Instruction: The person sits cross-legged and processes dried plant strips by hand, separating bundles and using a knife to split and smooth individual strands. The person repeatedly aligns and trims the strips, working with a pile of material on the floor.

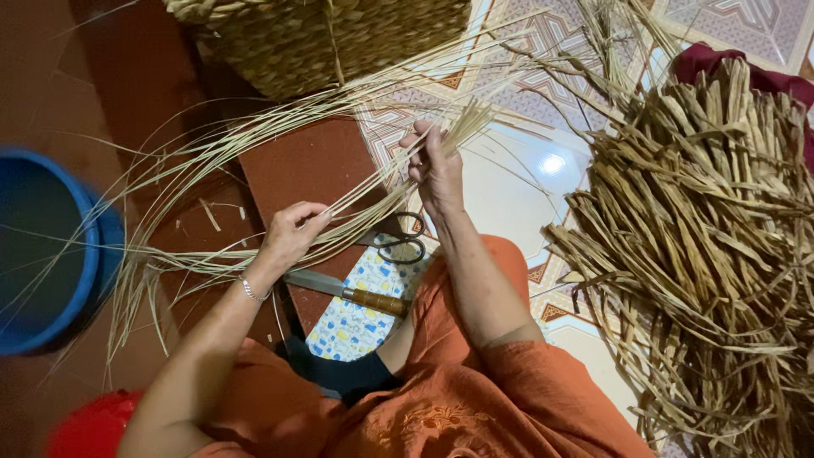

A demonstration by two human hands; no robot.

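Gripping thin straw strands [373, 191] with both hands: left hand [292, 233] pinches low, right hand [434, 165] pinches higher; scissors [398, 237] and knife [348, 293] just below.

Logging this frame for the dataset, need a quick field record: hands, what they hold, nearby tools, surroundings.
left hand: fingers pinch thin straw strands
right hand: grips the same strands further along, near their cut ends
tools: scissors and wooden-handled knife on the floor between the arms
above: woven basket
right side: pile of dried leaf strips
left side: blue tub
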